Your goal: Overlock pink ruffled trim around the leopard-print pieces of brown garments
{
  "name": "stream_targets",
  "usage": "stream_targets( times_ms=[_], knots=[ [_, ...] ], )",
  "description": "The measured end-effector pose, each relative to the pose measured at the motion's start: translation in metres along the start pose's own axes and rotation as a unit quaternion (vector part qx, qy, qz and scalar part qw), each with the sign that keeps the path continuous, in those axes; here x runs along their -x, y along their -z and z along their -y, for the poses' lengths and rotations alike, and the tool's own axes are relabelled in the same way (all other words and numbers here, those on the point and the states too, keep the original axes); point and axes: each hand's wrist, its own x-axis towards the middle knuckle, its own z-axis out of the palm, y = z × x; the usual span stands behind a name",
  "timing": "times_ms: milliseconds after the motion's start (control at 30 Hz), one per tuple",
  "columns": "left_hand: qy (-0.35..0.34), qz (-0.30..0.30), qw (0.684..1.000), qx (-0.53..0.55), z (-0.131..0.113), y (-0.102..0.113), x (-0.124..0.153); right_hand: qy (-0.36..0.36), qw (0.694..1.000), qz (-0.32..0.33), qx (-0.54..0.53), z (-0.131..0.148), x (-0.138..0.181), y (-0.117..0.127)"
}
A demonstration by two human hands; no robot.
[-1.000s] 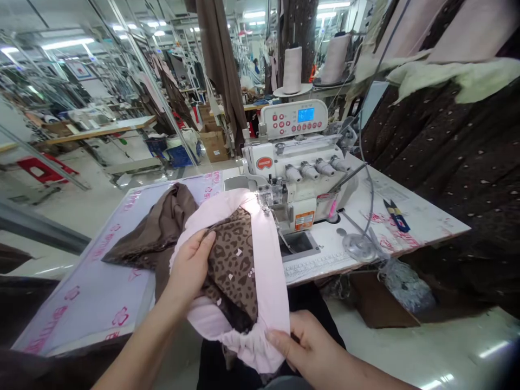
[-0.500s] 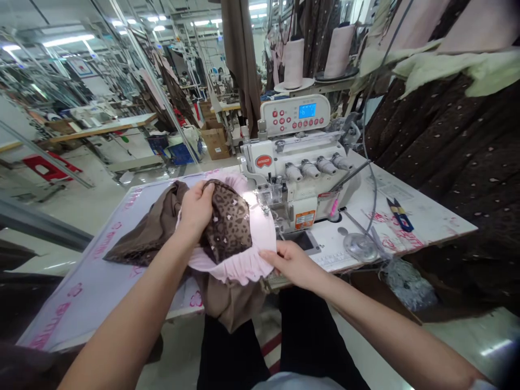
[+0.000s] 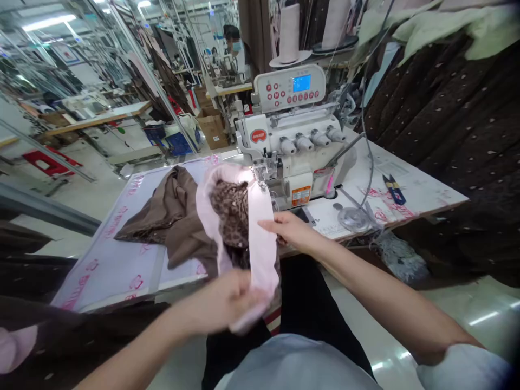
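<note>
A pale pink fabric band (image 3: 261, 238) runs down from the needle area of a white overlock sewing machine (image 3: 292, 146). It loops around the leopard-print side of a brown garment (image 3: 231, 208), whose plain cloth spreads out on the left. My right hand (image 3: 294, 230) pinches the band's right edge just below the lit presser foot (image 3: 260, 176). Lower down, my left hand (image 3: 227, 300) is blurred by motion, its fingers closed around the band near its bottom fold, close to my lap.
Thread snips (image 3: 394, 189) lie on the table's right side (image 3: 430, 187). Cones of pale thread (image 3: 290, 35) stand behind the machine. Dark dotted cloth (image 3: 439, 124) hangs at the right. A person (image 3: 233, 46) sits in the background, near a cardboard box (image 3: 213, 129).
My left hand has let go of the leopard-print cloth and moved down toward me onto the pink band. The band now hangs straighter and longer. My right hand stays at its right edge.
</note>
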Motion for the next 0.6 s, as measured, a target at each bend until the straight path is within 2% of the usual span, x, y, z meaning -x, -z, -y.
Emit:
stream_targets(
  times_ms=[67,133,233,333,467,500,533,567,600],
  knots=[
    [0.016,0.051,0.998,0.01,0.009,-0.027,0.011,-0.04,0.999,0.014,0.011,-0.016,0.032,-0.019],
    [0.018,0.041,0.999,0.014,0.018,-0.049,0.02,-0.072,0.996,0.049,0.026,-0.035,0.068,-0.039],
    [0.007,0.043,0.998,0.044,0.028,-0.067,0.026,-0.058,0.996,0.068,0.029,-0.056,0.103,-0.059],
    [0.014,0.049,0.997,0.062,0.032,-0.068,0.026,-0.013,0.999,0.044,-0.002,-0.061,0.104,-0.058],
    [0.023,0.066,0.988,0.135,0.031,-0.05,0.014,-0.02,0.993,0.106,-0.046,-0.053,0.09,-0.049],
    [0.021,0.042,0.984,0.173,0.029,-0.044,0.008,-0.01,0.993,0.109,-0.053,-0.05,0.089,-0.049],
    [0.01,-0.01,0.978,0.209,0.027,-0.037,0.0,0.006,0.993,0.102,-0.058,-0.048,0.091,-0.049],
    [-0.008,-0.09,0.969,0.229,0.026,-0.031,-0.01,0.021,0.994,0.092,-0.061,-0.045,0.094,-0.051],
    [-0.031,-0.196,0.955,0.222,0.025,-0.026,-0.02,0.03,0.994,0.086,-0.064,-0.044,0.098,-0.053]
  ],
)
